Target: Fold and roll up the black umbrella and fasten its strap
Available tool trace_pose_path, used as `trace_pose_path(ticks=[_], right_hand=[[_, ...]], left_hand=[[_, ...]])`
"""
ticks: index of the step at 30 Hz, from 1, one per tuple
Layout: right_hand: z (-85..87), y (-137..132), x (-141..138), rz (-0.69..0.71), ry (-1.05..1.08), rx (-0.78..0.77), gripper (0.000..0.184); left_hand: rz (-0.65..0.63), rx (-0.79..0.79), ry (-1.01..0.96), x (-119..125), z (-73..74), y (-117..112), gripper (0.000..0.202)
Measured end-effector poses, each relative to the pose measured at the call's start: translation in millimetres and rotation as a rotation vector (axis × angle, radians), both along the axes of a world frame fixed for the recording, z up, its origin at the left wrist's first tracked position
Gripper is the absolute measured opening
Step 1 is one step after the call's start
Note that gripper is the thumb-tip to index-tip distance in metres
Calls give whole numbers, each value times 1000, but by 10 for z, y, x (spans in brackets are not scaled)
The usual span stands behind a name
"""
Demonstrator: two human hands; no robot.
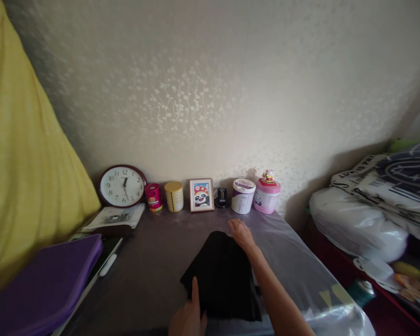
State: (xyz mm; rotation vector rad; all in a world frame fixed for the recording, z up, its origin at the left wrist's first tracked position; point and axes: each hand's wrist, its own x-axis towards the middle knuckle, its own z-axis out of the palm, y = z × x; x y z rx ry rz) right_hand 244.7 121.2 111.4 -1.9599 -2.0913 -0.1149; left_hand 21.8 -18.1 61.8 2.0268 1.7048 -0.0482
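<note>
A black folded cloth [224,275] lies on the table's plastic-covered top [154,270]; its exact kind I cannot make out. My left hand [189,315] is at its lower left, the index finger stretched out over the fabric and the thumb apart from it. The rest of that hand is partly cut off by the bottom of the view. My right hand [242,233] lies at the cloth's far right corner, fingers extended over the table surface. Its forearm runs along the cloth's right side. Neither hand grips anything that I can see.
Along the wall stand a clock [123,185], a pink tin [153,198], a yellow can [174,196], a framed panda picture [202,195], a white-purple tub [243,197] and a pink tub [266,198]. A purple case [49,280] sits left; bagged bedding [360,224] is piled right.
</note>
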Motion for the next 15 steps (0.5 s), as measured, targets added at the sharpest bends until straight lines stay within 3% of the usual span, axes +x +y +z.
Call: trace_pose_path(ticks=[5, 10, 15], right_hand=[[-78, -420, 282, -192, 501, 273, 33], [-311, -952, 116, -249, 758, 186, 45], [-510, -1304, -165, -293, 728, 103, 53]], left_hand=[[9, 101, -15, 54, -18, 43, 66], [21, 167, 33, 119, -52, 82, 64], [-2, 204, 62, 130, -26, 74, 62]])
